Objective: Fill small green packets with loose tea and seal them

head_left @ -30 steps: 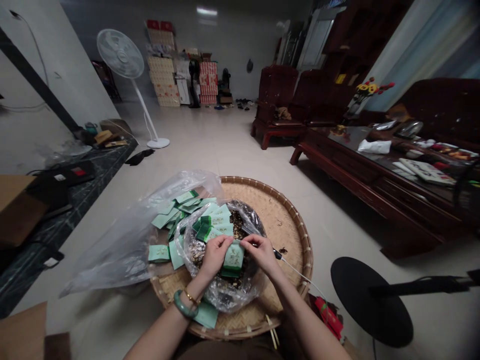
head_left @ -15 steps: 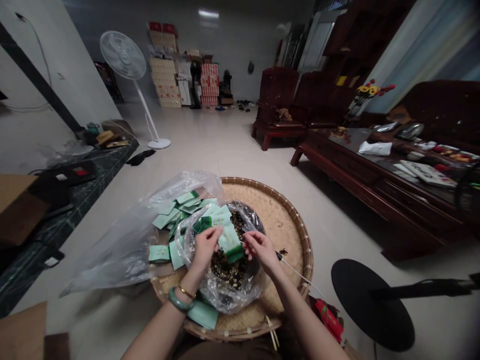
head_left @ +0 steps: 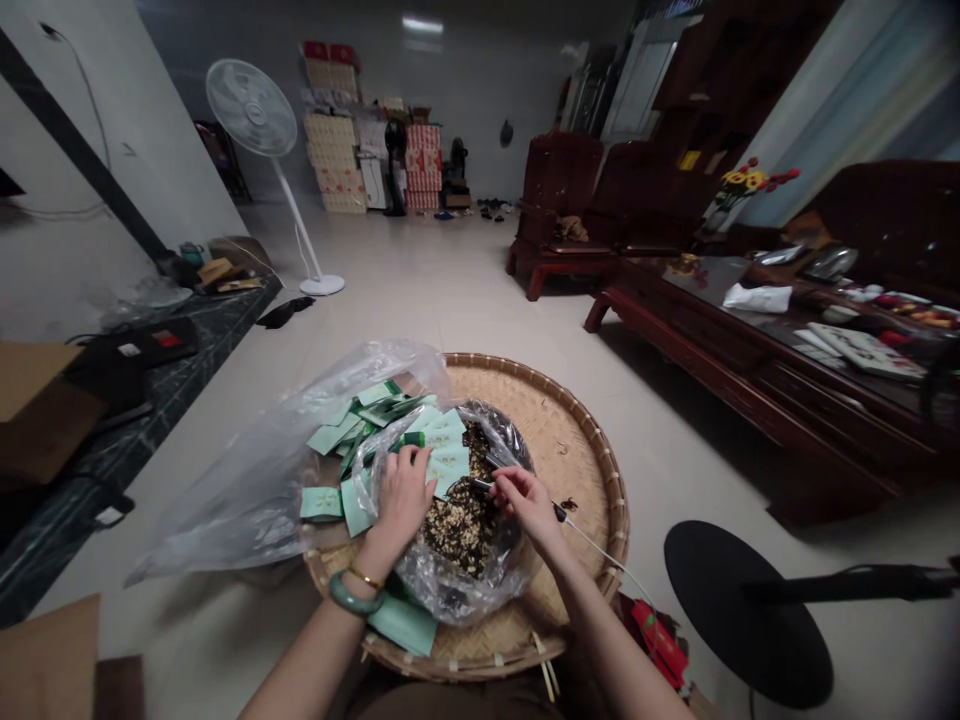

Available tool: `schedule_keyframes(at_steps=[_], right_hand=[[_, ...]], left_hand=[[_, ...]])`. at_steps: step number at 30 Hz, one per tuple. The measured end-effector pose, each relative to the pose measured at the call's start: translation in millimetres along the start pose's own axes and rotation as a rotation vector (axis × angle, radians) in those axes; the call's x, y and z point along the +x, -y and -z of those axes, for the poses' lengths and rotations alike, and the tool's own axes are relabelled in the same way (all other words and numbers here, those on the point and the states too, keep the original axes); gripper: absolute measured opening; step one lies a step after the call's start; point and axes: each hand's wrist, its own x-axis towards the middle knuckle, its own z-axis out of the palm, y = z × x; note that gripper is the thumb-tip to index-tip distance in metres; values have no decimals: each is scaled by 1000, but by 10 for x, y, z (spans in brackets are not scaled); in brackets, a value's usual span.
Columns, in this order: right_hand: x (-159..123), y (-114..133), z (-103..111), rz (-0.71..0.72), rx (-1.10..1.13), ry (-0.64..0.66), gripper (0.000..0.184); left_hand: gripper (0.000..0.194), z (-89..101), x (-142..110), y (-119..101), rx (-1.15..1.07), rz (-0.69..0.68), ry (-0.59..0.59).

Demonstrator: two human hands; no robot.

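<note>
My left hand (head_left: 405,492) rests over light-green paper packets (head_left: 448,462) at the left side of a clear plastic bag (head_left: 457,600). Its thumb stands apart from the curved fingers, and I see no packet gripped in it. Between thumb and fingers, my right hand (head_left: 525,498) holds a slim, dark, two-armed tool (head_left: 483,486). A white cord (head_left: 600,548) runs from its rear end. The tool's arms are apart over a dark and pale dried mix (head_left: 459,530) in the bag. More green packets (head_left: 337,435) lie heaped on the left.
Everything sits on a round woven bamboo tray (head_left: 577,440). A large translucent bag (head_left: 232,500) spreads off its left side. A black round stand base (head_left: 742,610) is on the floor at right, with a long dark wooden table (head_left: 720,350) beyond. A white fan (head_left: 322,286) stands farther back.
The green packet held between both hands has left them; it appears to lie with the fanned packets. My left hand has moved slightly back to the left, and the right hand's tool is now plainly visible.
</note>
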Motion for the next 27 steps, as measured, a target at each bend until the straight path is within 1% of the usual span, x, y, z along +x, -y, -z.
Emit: schedule_keyframes(at_steps=[2,3,5,8,11,13,14,17,19,22,25,27], right_hand=[[-18,-22,39,158,-212,-98,27],[-33,-31,59,229,-307,-138,25],[-72,-44,88,314,-438,-169,24],[-143,-64,96,347,-519,-130,23],[-200,-80,77,294,-609,-13,23],[-211,-80,69,252,-700,57,23],[-204,-77,69,249,-742,71,24],[-125,-59,84,282,-782,44,25],[-40,-47,96,289,-733,5,25],[67,-25,79,279,-568,-35,25],[76,9,-15,307,-386,-46,35],[32,20,-112,378,-350,-31,42]], left_hand=[[45,42,-24,-14,288,-34,78],[44,60,-30,-28,380,-34,109],[40,89,-28,-61,486,-33,140],[28,129,7,-92,535,-40,118],[11,194,62,-62,509,-43,76],[9,254,99,-1,438,-41,41],[9,285,117,37,382,-34,19],[10,349,163,151,101,-22,-32],[11,350,176,195,-155,11,-37],[11,279,151,183,-465,139,3],[12,163,80,97,-605,218,56],[13,87,27,29,-674,251,69]])
